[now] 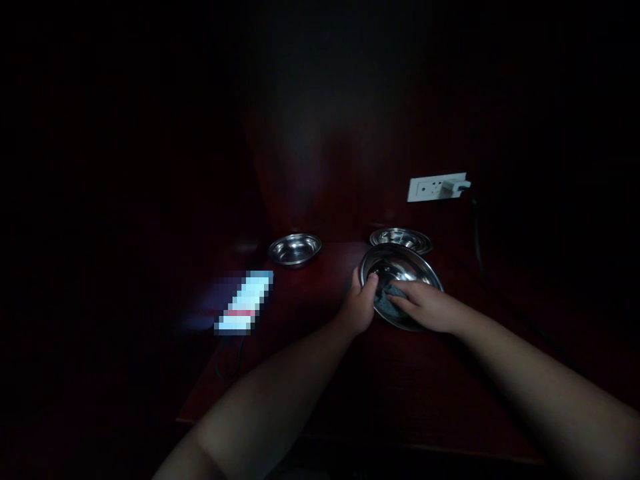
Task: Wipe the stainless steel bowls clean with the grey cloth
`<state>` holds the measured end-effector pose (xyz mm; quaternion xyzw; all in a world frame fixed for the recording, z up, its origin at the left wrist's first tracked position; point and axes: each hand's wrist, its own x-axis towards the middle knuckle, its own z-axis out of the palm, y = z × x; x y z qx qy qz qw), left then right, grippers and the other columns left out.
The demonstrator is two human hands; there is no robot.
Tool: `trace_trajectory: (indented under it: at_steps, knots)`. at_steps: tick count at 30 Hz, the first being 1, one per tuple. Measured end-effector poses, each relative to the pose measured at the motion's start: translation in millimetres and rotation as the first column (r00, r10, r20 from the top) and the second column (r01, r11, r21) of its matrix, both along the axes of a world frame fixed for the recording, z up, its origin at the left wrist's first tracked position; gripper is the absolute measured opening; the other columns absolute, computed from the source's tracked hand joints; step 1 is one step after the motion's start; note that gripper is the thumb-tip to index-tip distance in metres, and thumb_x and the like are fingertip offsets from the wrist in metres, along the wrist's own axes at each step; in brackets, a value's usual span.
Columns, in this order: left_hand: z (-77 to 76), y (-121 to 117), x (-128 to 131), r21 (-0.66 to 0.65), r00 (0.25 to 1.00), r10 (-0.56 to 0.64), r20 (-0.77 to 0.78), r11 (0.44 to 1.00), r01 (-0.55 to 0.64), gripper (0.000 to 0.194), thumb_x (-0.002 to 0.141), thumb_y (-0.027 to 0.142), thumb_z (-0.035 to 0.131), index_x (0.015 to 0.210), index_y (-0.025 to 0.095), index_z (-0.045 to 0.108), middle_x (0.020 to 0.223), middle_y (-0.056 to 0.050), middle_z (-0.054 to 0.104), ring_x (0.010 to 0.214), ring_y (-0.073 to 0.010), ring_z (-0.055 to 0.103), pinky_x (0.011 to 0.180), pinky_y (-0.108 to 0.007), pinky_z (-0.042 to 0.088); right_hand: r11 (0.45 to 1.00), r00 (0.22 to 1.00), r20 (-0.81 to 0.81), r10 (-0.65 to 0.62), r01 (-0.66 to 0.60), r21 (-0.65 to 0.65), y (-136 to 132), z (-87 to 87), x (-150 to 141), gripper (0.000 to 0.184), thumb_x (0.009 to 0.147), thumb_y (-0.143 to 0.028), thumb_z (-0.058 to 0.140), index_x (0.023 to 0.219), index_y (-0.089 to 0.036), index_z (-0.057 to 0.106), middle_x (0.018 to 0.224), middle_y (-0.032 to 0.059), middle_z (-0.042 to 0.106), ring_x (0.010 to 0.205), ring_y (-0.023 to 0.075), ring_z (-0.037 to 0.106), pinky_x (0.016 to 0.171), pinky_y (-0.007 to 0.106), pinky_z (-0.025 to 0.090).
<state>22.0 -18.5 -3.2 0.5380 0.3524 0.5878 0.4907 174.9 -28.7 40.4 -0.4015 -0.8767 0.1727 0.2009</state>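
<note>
Two bare hands work over a dark red tabletop (310, 320) in a dim room. One round, shiny metal bowl (407, 263), smooth and mirror-like inside, is held tilted above the tabletop; it is the landmark here. The left hand (361, 303) grips the bowl's left rim, thumb over the inside, the other fingers closed around the outer wall. The right hand (434, 307) reaches in over the bowl's right side, its fingers bent and pressed on one crumpled, soft, grey-green cloth (389, 305) against the inner wall.

Two more pieces of round metalware show. Left of the bowl and a little beyond it sits one shallow metal dish (295, 250). Just behind the bowl, partly hidden, is one wide-rimmed metal plate (400, 233) with ringed edges; whether others are nested in it, I cannot tell.

Well left of the bowl glows one blurred rectangular screen (245, 303). Beyond the bowl to the right, one white plastic socket panel (425, 189) holds one plug (454, 189) with a dark cable (477, 233).
</note>
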Motion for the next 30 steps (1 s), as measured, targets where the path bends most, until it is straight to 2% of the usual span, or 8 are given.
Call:
trace_trajectory:
  at_steps: [3, 8, 13, 17, 19, 23, 26, 30]
  knots:
    - [0.4, 1.1, -0.9, -0.008, 0.999, 0.032, 0.005, 0.999, -0.032, 0.040, 0.084, 0.042, 0.045, 0.118, 0.021, 0.046, 0.112, -0.007, 0.060, 0.103, -0.0181, 0.056, 0.093, -0.032, 0.042, 0.991, 0.995, -0.037, -0.096, 0.099, 0.094, 2.3, -0.4, -1.2, 0.023, 0.087, -0.030, 0.039, 0.087, -0.017, 0.057, 0.086, 0.0094, 0.065, 0.079, 0.0213, 0.059, 0.077, 0.038, 0.046]
    - [1.5, -0.9, -5.3, -0.047, 0.999, 0.033, 0.009, 0.998, -0.033, 0.045, 0.083, 0.045, 0.045, 0.121, 0.022, 0.043, 0.111, -0.007, 0.060, 0.099, -0.0180, 0.058, 0.089, -0.033, 0.045, 0.962, 0.967, -0.210, -0.144, 0.186, 0.199, 4.8, -1.1, -5.9, 0.025, 0.085, -0.027, 0.040, 0.100, -0.017, 0.058, 0.114, 0.0117, 0.060, 0.110, 0.0233, 0.053, 0.096, 0.039, 0.039]
    - [2.3, -1.1, -9.9, -0.031, 0.998, 0.059, -0.038, 0.998, -0.060, 0.046, 0.083, 0.047, 0.045, 0.123, 0.023, 0.043, 0.112, -0.007, 0.060, 0.103, -0.0182, 0.057, 0.094, -0.034, 0.042, 0.992, 0.976, -0.178, -0.128, 0.125, -0.028, 5.2, 1.6, -23.0, 0.025, 0.085, -0.031, 0.040, 0.086, -0.016, 0.061, 0.091, 0.0099, 0.067, 0.086, 0.0217, 0.061, 0.084, 0.037, 0.045]
    - [3.8, 0.7, -10.9, 0.020, 0.997, 0.072, -0.029, 0.997, -0.072, 0.044, 0.084, 0.044, 0.044, 0.121, 0.022, 0.045, 0.116, -0.008, 0.059, 0.108, -0.0182, 0.055, 0.098, -0.033, 0.039, 0.980, 0.942, -0.303, -0.146, 0.095, -0.176, 10.8, 9.5, -36.9, 0.025, 0.084, -0.034, 0.043, 0.087, -0.018, 0.063, 0.095, 0.0072, 0.067, 0.090, 0.0208, 0.061, 0.085, 0.035, 0.044]
    - [3.9, 1.1, -10.7, -0.007, 0.998, 0.066, -0.025, 0.998, -0.066, 0.044, 0.084, 0.045, 0.044, 0.122, 0.022, 0.045, 0.116, -0.008, 0.059, 0.106, -0.0187, 0.056, 0.096, -0.033, 0.040, 0.945, 0.874, -0.434, -0.218, 0.079, -0.317, 13.9, 10.7, -40.3, 0.025, 0.083, -0.036, 0.045, 0.087, -0.019, 0.063, 0.091, 0.0058, 0.068, 0.086, 0.0198, 0.062, 0.079, 0.033, 0.047]
    - [4.2, -2.8, -9.9, -0.015, 0.997, 0.055, -0.052, 0.998, -0.056, 0.046, 0.084, 0.046, 0.044, 0.124, 0.023, 0.043, 0.118, -0.008, 0.058, 0.106, -0.0193, 0.056, 0.095, -0.034, 0.040, 0.840, 0.632, -0.634, -0.446, 0.052, -0.540, 12.5, 6.7, -40.3, 0.024, 0.080, -0.038, 0.049, 0.088, -0.019, 0.060, 0.074, 0.0023, 0.067, 0.068, 0.0170, 0.062, 0.063, 0.029, 0.049]
    - [6.8, -9.0, -9.1, 0.030, 0.997, 0.025, -0.078, 0.999, -0.022, 0.047, 0.085, 0.045, 0.043, 0.127, 0.023, 0.042, 0.123, -0.007, 0.056, 0.112, -0.0194, 0.052, 0.099, -0.033, 0.037, 0.830, 0.490, -0.694, -0.527, 0.122, -0.545, 8.7, 6.3, -35.4, 0.023, 0.076, -0.039, 0.054, 0.086, -0.020, 0.060, 0.070, 0.0005, 0.065, 0.062, 0.0160, 0.060, 0.059, 0.028, 0.048]
    - [12.0, -15.5, -9.8, 0.018, 0.995, 0.006, -0.101, 1.000, -0.004, 0.048, 0.085, 0.045, 0.042, 0.128, 0.023, 0.041, 0.123, -0.008, 0.056, 0.112, -0.0194, 0.053, 0.098, -0.032, 0.038, 0.816, 0.332, -0.751, -0.571, 0.326, -0.477, 16.3, 10.0, -19.9, 0.022, 0.076, -0.040, 0.054, 0.083, -0.020, 0.059, 0.065, -0.0003, 0.061, 0.056, 0.0155, 0.056, 0.053, 0.028, 0.045]
